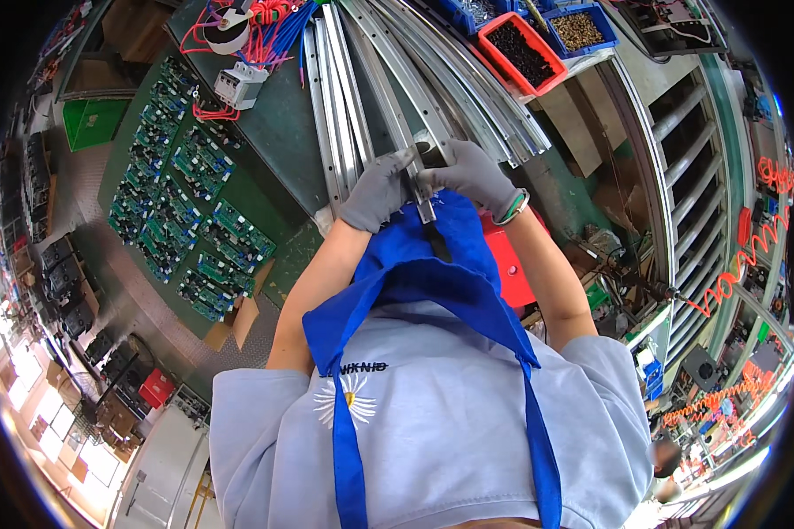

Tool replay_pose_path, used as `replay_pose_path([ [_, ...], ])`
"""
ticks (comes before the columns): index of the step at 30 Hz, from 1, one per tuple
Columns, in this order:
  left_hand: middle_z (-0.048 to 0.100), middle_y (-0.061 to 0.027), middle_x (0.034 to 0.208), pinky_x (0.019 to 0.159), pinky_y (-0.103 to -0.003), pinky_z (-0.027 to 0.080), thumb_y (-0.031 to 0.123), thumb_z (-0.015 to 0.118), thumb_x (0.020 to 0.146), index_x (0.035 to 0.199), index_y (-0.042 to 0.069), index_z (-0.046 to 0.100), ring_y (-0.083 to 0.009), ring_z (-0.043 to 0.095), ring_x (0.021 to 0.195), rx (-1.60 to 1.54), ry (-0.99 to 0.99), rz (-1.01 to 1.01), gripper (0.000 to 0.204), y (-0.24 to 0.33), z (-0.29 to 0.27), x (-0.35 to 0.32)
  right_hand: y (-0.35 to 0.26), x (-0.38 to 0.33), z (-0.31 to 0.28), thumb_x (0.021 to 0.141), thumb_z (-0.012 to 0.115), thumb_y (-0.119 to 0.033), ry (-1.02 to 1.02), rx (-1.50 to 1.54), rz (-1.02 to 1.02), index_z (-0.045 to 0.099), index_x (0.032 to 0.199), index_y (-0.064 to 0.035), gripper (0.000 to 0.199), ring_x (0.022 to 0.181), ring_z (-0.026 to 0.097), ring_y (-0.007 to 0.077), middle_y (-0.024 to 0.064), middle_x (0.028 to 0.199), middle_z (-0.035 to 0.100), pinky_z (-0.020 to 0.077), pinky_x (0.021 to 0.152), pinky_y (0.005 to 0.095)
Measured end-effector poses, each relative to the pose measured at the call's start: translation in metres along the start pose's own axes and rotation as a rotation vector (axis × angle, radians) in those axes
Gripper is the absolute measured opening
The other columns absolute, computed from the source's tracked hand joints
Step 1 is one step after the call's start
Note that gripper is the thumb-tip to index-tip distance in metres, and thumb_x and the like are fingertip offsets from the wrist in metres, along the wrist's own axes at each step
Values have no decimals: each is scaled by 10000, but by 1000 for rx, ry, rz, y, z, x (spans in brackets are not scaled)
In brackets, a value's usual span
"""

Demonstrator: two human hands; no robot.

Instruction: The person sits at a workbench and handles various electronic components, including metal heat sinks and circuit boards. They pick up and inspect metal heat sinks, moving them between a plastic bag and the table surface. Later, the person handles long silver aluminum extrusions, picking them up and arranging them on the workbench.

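Both my hands wear grey gloves and are closed at the near end of a long metal rail with holes along it. My left hand (378, 189) grips the rail (386, 99) from its left side. From the right, my right hand (475, 179) holds the same end, fingers curled around it. The tip of the rail sticks out below the fingers, above my blue apron (423, 251). More metal rails (333, 106) lie on the table to the left of the held one, and a fanned bundle of strips (481, 84) lies to its right.
Green circuit boards (205, 163) cover a surface at the left. A white electrical breaker (240, 85) and coloured wires (269, 12) sit at the back left. A red bin of black screws (522, 55) and a blue bin of brass-coloured parts (579, 30) stand back right. A red stool (510, 269) is below.
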State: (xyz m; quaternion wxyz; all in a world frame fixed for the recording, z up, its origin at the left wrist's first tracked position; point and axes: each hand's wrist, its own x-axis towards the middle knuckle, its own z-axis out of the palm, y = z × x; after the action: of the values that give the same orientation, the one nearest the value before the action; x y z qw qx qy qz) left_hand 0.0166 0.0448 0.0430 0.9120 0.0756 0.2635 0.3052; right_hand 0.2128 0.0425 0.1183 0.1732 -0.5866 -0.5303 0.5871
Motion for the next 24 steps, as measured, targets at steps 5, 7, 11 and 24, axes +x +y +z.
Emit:
replay_pose_path([
  [5, 634, -181, 1102, 848, -478, 554, 213, 496, 1001, 1247, -15, 522, -292, 654, 903, -30, -22, -37, 336, -2, -2, 8, 28, 15, 9, 720, 762, -291, 89, -22, 112, 670, 796, 56, 367, 641, 641, 218, 144, 633, 630, 498, 634, 381],
  [7, 634, -188, 1092, 853, -479, 558, 210, 509, 997, 1219, -17, 540, -298, 658, 915, -50, -29, -56, 320, -3, -2, 10, 21, 12, 3, 727, 746, -259, 136, -60, 150, 668, 773, 52, 323, 612, 635, 192, 126, 625, 630, 497, 591, 361],
  [11, 638, -195, 1075, 867, -477, 565, 179, 553, 976, 1185, -22, 564, -319, 669, 936, 21, 75, -32, 291, -5, 2, 10, 2, 3, -13, 751, 730, -206, 56, 65, 206, 671, 740, 14, 228, 545, 595, 130, 64, 603, 611, 460, 508, 293],
  [24, 657, -173, 991, 797, -468, 590, 85, 537, 959, 1153, -58, 568, -311, 679, 858, -158, 186, 21, 243, -17, 19, 23, 0, 8, -34, 799, 707, -177, -18, -24, 217, 654, 794, 14, 199, 535, 576, 116, 35, 615, 595, 450, 491, 268],
])
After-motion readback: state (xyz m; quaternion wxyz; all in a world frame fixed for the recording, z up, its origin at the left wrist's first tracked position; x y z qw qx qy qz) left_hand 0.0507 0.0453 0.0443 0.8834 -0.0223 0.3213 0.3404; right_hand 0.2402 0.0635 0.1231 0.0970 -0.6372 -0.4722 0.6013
